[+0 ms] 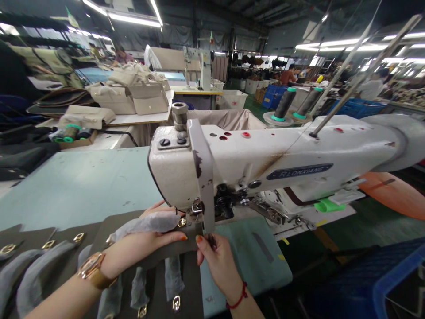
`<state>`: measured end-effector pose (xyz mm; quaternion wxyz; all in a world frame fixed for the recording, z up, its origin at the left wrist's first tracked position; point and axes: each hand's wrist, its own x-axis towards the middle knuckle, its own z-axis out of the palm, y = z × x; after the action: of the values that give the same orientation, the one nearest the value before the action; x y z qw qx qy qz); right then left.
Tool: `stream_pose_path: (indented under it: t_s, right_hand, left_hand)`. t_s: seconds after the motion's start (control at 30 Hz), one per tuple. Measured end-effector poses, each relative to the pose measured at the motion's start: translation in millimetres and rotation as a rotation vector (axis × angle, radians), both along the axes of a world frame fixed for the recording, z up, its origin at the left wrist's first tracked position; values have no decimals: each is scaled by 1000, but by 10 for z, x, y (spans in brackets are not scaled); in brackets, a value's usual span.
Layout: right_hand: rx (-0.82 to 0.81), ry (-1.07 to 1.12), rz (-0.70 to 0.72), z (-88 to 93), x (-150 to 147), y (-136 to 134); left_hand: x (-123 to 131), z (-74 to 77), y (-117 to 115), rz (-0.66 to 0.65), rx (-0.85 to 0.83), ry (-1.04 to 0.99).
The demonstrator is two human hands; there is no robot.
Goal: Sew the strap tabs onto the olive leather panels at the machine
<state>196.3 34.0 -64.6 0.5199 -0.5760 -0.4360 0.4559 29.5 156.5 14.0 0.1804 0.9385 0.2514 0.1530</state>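
Bearing panel [191,279]; green table [83,186]; cluttered workshop

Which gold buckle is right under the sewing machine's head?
The buckle on the dark piece gripped by the left hand and right hand, just under the machine head. The other buckles lie off left or below the wrists.

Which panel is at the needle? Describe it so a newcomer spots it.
Start at the big white sewing machine. Under its needle end, the left hand and right hand hold one dark panel. Unlike the loose panels beside it, its grey-wrapped strap and gold buckle sit right under the machine.
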Motion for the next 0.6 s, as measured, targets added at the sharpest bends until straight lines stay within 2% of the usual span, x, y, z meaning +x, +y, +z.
stream_pose_path:
  t_s: [0.23, 0.43, 0.6]
  right_hand:
    - [-50, 83, -81, -188, -97, 7]
    - [-58, 100, -96, -182, -107, -12]
    - [-87, 144, -102, -204, -118, 4]
  left_hand:
    - [4, -93, 28, 41, -73, 92]
    - [24, 2, -18, 51, -141, 49]
    - [47, 57, -47, 81, -114, 75]
